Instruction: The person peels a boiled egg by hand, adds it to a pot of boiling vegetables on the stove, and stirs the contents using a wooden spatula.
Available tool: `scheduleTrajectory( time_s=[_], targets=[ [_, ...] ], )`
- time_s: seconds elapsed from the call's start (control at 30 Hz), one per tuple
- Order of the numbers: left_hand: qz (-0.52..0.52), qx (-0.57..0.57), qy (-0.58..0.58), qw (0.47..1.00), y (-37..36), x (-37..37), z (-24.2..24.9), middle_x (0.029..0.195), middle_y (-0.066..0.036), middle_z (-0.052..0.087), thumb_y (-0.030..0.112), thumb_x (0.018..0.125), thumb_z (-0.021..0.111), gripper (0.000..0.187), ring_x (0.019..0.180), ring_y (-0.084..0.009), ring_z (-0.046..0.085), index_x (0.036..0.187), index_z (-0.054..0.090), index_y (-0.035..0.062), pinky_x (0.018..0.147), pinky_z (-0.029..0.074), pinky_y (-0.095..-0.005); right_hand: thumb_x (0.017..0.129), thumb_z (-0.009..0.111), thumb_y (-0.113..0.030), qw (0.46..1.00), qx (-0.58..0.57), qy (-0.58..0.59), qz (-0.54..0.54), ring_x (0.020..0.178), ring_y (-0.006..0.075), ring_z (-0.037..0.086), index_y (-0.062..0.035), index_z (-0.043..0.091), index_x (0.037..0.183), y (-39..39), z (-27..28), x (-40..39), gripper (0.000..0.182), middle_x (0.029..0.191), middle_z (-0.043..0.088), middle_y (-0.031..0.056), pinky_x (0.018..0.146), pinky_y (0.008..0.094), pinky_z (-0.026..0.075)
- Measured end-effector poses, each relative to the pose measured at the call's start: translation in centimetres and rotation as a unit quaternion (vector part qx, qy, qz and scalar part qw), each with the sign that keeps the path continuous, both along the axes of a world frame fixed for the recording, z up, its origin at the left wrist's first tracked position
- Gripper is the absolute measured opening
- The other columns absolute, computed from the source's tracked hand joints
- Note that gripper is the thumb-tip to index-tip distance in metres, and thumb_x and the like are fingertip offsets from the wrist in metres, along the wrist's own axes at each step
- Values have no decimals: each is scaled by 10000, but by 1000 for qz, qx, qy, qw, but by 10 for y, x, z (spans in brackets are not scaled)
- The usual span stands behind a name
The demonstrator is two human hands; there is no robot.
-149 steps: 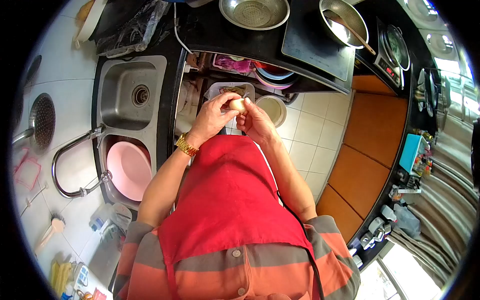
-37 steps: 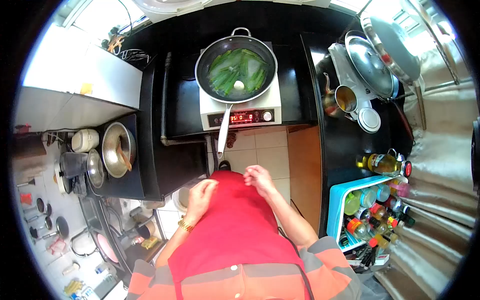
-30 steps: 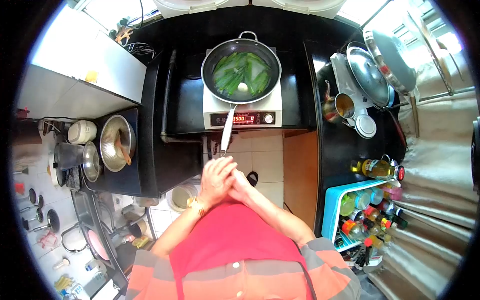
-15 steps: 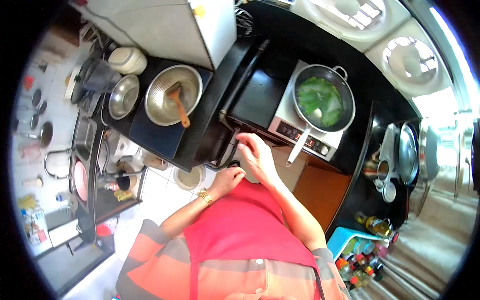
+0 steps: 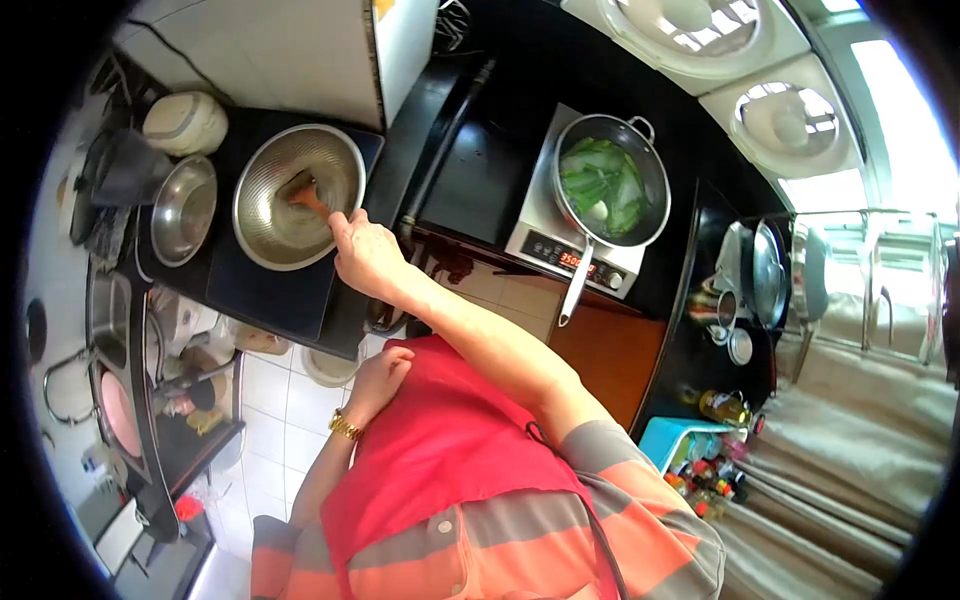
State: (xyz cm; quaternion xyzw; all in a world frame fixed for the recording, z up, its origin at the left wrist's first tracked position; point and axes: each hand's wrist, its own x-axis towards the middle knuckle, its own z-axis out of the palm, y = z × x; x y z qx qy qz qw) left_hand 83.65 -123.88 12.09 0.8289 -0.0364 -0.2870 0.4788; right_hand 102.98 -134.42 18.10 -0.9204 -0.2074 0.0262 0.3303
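Note:
My right hand (image 5: 368, 252) is closed on the handle of a wooden spatula (image 5: 310, 197), whose blade rests inside a large metal bowl (image 5: 262, 240) on the dark counter. My left hand (image 5: 380, 378), with a gold watch (image 5: 345, 425) at the wrist, lies against the red apron (image 5: 440, 440); its fingers are curled in and I see nothing in them. A pan (image 5: 655, 215) with green leaves (image 5: 600, 185) in liquid sits on the induction cooker (image 5: 535, 238), away from both hands.
A smaller metal bowl (image 5: 183, 212) and a white appliance (image 5: 186, 124) stand left of the large bowl. The pan's handle (image 5: 575, 285) juts over the counter's front edge. At the right are a blue basket (image 5: 655, 440) of bottles and a dish rack (image 5: 868, 340).
My right hand has moved left from in front of my body to the large bowl and taken hold of the spatula handle. My left hand has drawn lower against the apron. The view has shifted.

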Motion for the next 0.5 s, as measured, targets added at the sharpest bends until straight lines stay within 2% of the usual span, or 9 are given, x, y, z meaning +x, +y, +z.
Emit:
scheduleTrajectory(
  time_s=[0.1, 0.2, 0.27, 0.33, 0.4, 0.47, 0.5],
  targets=[
    [-40, -7, 20, 999, -3, 9, 4, 1056, -148, 766, 200, 986, 636, 240, 988, -295, 746, 1166, 706, 59, 849, 570, -385, 865, 581, -91, 996, 80, 9, -48, 808, 476, 701, 20, 541, 1116, -16, -4, 10, 276, 888, 666, 302, 721, 573, 567],
    [-86, -16, 13, 996, -16, 26, -2, 1058, -148, 767, 205, 990, 631, 244, 983, -290, 747, 1167, 710, 58, 851, 570, -379, 887, 547, -153, 989, 95, 77, -83, 918, 478, 691, -37, 591, 1197, -42, 26, 5, 334, 1005, 694, 287, 845, 577, 543],
    [-106, 14, -8, 994, -28, 39, 15, 1059, -143, 768, 210, 989, 631, 252, 984, -284, 747, 1169, 712, 54, 852, 570, -375, 898, 564, -165, 984, 130, 75, -92, 944, 492, 680, -42, 590, 1219, -76, 43, -12, 344, 1005, 693, 286, 854, 554, 543],
    [-101, 4, -3, 995, -33, 47, 12, 1056, -145, 767, 218, 987, 633, 253, 986, -279, 748, 1166, 717, 60, 854, 569, -372, 937, 614, -149, 969, 202, 67, -127, 934, 393, 722, -59, 593, 1236, -125, 70, -37, 313, 995, 718, 229, 844, 473, 565],
    [-97, 12, -14, 995, -35, 53, 10, 1062, -141, 768, 221, 981, 646, 249, 990, -277, 749, 1161, 724, 69, 853, 571, -372, 964, 677, -125, 939, 252, 150, -180, 939, 248, 725, -73, 592, 1286, -186, 96, -65, 338, 990, 735, 159, 844, 381, 566],
    [-97, 22, -9, 995, -40, 56, 14, 1079, -138, 771, 195, 974, 660, 232, 992, -281, 752, 1157, 729, 69, 850, 579, -377, 978, 696, -107, 939, 222, 90, -247, 950, 160, 697, -67, 626, 1297, -253, 102, -90, 329, 1002, 743, 101, 837, 338, 560],
    [-101, 29, -18, 994, -41, 57, 8, 1070, -141, 771, 195, 977, 659, 232, 986, -278, 753, 1157, 727, 66, 850, 579, -377, 969, 699, -116, 939, 203, 48, -273, 973, 234, 714, -64, 653, 1277, -287, 105, -99, 316, 1043, 739, 132, 862, 366, 567]
  ],
)
